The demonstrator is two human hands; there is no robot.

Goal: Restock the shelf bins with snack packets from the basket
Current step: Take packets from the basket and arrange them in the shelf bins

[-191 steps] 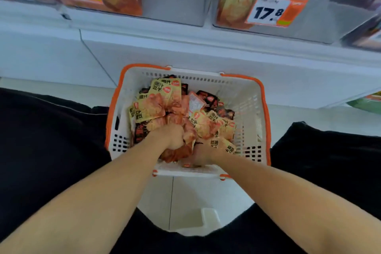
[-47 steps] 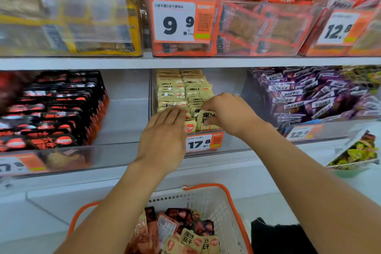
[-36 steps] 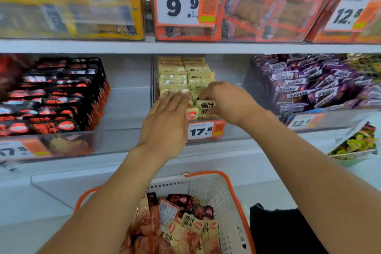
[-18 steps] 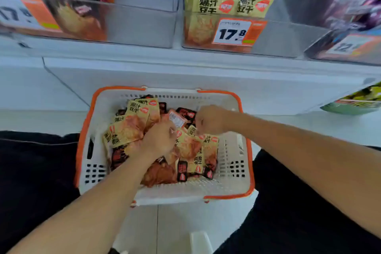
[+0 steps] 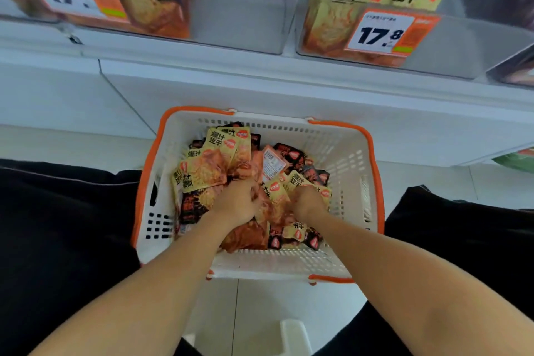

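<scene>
A white basket with an orange rim stands on the floor between my knees, holding several yellow, orange and black snack packets. Both hands are down in the pile. My left hand has its fingers curled into the orange and yellow packets at the middle. My right hand grips yellow packets just right of it. The fingertips of both are buried among the packets. Above, a clear shelf bin with a 17.8 price tag holds yellow packets of the same kind.
A second clear bin at upper left carries black and orange packets and another 17.8 tag. The white shelf base runs behind the basket. Black trouser legs flank the basket. A green packet lies at far right.
Both hands left the yellow-packet bin on the shelf and dropped into the basket. Since half a second ago they have sunk deeper and closed on packets near the pile's front.
</scene>
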